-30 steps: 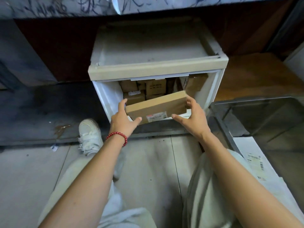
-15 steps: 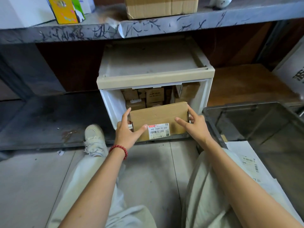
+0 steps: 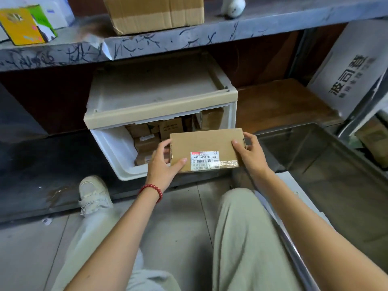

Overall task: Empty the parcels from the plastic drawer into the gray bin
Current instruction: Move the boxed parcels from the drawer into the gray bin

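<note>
Scribbled grey shelving [image 3: 252, 32] overhangs a low recess at floor level, and all that matters sits beneath it. Two grips hold one flat cardboard parcel [image 3: 206, 143] by its short ends. The left grip [image 3: 161, 164] lays its thumb across the near left corner of the top face, with fingers wrapped round the left end. The right grip [image 3: 249, 156] has its thumb on the top face and fingers curled round the right end. The parcel's long axis therefore runs straight from one grip to the other, label side up and tipped toward the camera. It hangs in the air just in front of the plastic drawer [image 3: 113, 150], resting on nothing that I can see.

Behind the left grip, the drawer's open mouth shows more parcels [image 3: 147, 141] stacked inside, so the job looks far from finished. The gray bin [image 3: 310, 148] lies beyond the right grip, on its outer side, its near corner close beside that wrist. That is the relation the next move turns on, in my judgement: the carry goes along the parcel's own long axis, right end leading, with the right grip the nearer of the two. The left grip would have to follow across or let go, and the bin's rim is what the leading end must clear.
</note>
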Available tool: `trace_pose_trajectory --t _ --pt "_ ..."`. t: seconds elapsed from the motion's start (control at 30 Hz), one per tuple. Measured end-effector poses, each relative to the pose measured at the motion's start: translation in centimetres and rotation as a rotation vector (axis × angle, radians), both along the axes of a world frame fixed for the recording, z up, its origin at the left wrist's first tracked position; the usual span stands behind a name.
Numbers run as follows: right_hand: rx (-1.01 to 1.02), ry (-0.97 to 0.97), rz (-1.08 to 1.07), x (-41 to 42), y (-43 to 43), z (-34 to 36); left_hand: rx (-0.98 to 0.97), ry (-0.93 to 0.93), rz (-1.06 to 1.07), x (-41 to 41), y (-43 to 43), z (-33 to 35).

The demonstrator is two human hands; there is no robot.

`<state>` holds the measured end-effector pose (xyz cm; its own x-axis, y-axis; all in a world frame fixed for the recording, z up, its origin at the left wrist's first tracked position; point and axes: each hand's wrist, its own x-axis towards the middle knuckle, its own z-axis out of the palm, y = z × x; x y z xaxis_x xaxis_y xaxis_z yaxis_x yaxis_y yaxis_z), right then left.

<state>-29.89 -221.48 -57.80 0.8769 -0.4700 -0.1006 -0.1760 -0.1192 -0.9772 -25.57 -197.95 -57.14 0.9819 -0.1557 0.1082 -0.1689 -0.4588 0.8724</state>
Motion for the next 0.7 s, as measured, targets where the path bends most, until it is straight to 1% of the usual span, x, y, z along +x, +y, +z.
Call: trace_pose_trajectory --t 0.17,0.3,0.37,0.43,0.5,0.6,0.7 --pt "0.052 0.087 -0.195 -3.8 -6.3 0.4 -0.009 0.024 -0.11 0.2 -7.7 2.0" --pt "0.137 0.124 -0.348 -7.6 -11.6 0.3 0.058 0.01 -0.299 -0.6 -14.5 3.1" --pt "0.193 0.123 -0.46 -9.2 -13.9 -0.4 0.11 0.006 -0.387 -1.2 -17.5 3.1" --pt "0.242 0.115 -0.579 -10.5 -15.8 -1.6 0.208 -0.043 -0.461 -1.6 -19.7 2.4" --pt "0.284 0.127 -0.68 -11.8 -17.2 -3.1 0.35 -0.124 -0.518 -2.0 -21.3 1.4" --pt "0.436 0.154 -0.79 -13.3 -18.5 -5.7 0.572 -0.301 -0.56 -2.4 -22.8 -0.3" --pt "0.518 0.214 -0.862 -13.9 -19.3 -8.6 0.679 -0.404 -0.566 -2.4 -23.9 -1.7"
